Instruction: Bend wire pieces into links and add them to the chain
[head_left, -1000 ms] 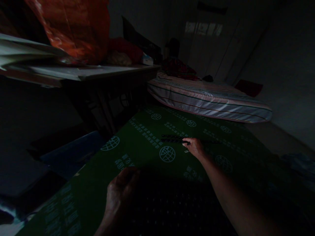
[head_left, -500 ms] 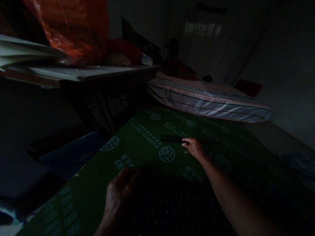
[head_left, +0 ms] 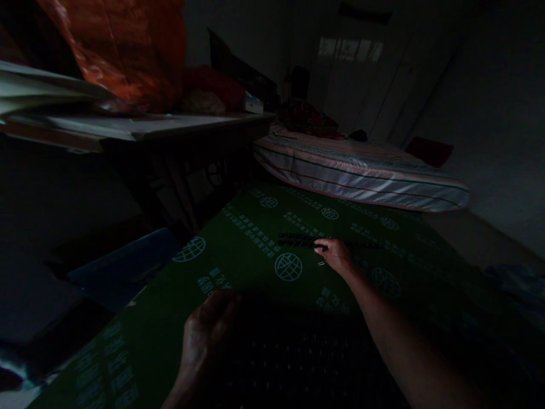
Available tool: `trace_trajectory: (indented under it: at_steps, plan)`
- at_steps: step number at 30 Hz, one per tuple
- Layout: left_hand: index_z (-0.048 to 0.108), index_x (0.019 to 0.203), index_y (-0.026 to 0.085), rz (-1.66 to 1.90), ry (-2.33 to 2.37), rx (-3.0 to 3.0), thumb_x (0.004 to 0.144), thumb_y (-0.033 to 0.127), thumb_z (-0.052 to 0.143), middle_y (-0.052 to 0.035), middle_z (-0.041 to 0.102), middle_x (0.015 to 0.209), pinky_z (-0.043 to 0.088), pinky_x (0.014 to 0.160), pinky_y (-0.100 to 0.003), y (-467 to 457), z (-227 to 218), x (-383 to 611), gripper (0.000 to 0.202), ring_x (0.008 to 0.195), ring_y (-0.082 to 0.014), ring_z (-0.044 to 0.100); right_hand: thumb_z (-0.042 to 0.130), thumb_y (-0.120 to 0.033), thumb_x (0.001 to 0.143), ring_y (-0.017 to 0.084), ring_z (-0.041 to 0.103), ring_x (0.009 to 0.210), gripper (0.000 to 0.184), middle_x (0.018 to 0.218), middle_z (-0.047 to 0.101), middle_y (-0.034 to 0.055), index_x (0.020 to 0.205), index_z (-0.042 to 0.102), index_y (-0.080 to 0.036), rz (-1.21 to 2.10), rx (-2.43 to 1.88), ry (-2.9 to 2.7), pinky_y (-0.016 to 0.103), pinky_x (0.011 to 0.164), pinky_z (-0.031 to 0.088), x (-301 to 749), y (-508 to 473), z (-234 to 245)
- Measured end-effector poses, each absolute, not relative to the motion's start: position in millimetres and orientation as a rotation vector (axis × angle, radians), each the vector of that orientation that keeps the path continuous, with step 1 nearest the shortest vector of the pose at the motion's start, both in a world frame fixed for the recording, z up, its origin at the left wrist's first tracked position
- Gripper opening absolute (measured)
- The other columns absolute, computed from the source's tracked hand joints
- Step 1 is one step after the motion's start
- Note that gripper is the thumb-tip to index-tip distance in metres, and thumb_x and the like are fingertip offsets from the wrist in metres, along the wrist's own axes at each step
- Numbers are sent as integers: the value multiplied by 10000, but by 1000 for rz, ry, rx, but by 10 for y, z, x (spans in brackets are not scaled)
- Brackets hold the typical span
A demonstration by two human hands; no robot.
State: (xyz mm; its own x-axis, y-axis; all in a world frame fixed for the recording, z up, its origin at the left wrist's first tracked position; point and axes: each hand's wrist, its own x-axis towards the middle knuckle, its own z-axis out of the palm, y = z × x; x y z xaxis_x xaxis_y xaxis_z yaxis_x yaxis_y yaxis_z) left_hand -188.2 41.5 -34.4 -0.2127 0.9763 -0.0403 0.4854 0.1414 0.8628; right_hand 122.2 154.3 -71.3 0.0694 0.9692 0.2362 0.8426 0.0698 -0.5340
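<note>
My right hand (head_left: 334, 254) is closed at the fingertips round a long, thin black strip (head_left: 296, 245) with small light spots, low over the green board. Alongside lies a second black strip (head_left: 293, 235). Two short, pale, thin pieces (head_left: 321, 263) show just below the fingers. My left hand (head_left: 208, 324) is curled at the upper left corner of a large dark thing (head_left: 289, 355) with rows of small light dots, nearest me. Its fingertips are lost in shadow, so what they hold cannot be made out.
The green board (head_left: 251, 255) carries pale globe prints and lettering. Beyond its far edge is a striped mattress (head_left: 366, 176). At the left stands a table (head_left: 170, 122) with an orange bag (head_left: 131, 57) on it. A blue item (head_left: 128, 261) sits lower left. The room is very dim.
</note>
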Motion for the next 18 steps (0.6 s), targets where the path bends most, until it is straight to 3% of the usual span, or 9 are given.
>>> trace_trajectory:
  at_steps: [12,18]
  plan:
    - [653,791,202,1002,1781,1421,660,492,578,-15,691,709,490,555,-271,413,-351,-1876,327,655,-215,636,662,-211,712,211,653,896,258,917,713,21,962,700,-260,309,-1752,-1746,327,824,505,1209,1532,-729]
    - [644,790,201,1020,1749,1426,664,487,573,-11,684,696,484,554,-270,397,-316,-1867,320,641,-211,630,628,-333,739,217,659,840,257,898,711,52,956,701,-215,314,-1661,-1644,327,767,517,1261,1449,-650]
